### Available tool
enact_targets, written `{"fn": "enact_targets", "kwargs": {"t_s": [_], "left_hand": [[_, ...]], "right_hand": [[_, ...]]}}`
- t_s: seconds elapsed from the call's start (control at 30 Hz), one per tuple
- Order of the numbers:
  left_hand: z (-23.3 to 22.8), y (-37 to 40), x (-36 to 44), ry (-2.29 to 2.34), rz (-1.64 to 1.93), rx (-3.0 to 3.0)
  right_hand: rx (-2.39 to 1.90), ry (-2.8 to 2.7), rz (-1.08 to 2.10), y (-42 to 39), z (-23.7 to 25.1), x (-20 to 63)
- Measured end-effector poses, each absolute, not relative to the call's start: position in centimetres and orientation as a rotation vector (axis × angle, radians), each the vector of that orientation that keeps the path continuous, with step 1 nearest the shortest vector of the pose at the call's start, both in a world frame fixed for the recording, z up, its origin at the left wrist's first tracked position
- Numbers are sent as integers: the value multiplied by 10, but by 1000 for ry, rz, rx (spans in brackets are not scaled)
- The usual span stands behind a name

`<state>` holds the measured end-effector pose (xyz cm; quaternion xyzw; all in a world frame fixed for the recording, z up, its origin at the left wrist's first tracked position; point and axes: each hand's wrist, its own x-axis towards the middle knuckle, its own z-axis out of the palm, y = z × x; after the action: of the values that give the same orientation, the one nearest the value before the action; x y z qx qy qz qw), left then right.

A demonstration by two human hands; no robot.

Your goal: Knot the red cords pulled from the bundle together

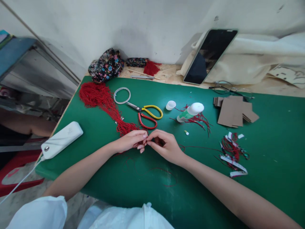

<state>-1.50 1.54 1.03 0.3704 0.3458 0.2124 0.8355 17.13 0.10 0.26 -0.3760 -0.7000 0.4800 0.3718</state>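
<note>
Left hand (131,141) and right hand (164,145), fingertips pinched together on a thin red thread (145,142), above green worktop (274,140), just below red thread bundle (105,101) and scissors (146,114).

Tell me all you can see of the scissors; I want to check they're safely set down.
The scissors lie flat on the green mat, just beyond both hands. One loop handle is yellow, the other red; both look plastic-coated. The short metal blades appear closed and point up-left toward a white ring, with the tip close to or touching it. The red handle lies close by the red cord bundle; contact cannot be told. Neither the left hand nor the right hand touches them.
</note>
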Motion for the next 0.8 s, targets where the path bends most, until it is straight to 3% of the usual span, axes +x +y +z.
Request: {"fn": "enact_targets", "kwargs": {"t_s": [0.8], "left_hand": [[7, 15, -16, 727, 446, 805]], "right_hand": [[-1023, -1698, 1329, 1, 0, 172]]}}
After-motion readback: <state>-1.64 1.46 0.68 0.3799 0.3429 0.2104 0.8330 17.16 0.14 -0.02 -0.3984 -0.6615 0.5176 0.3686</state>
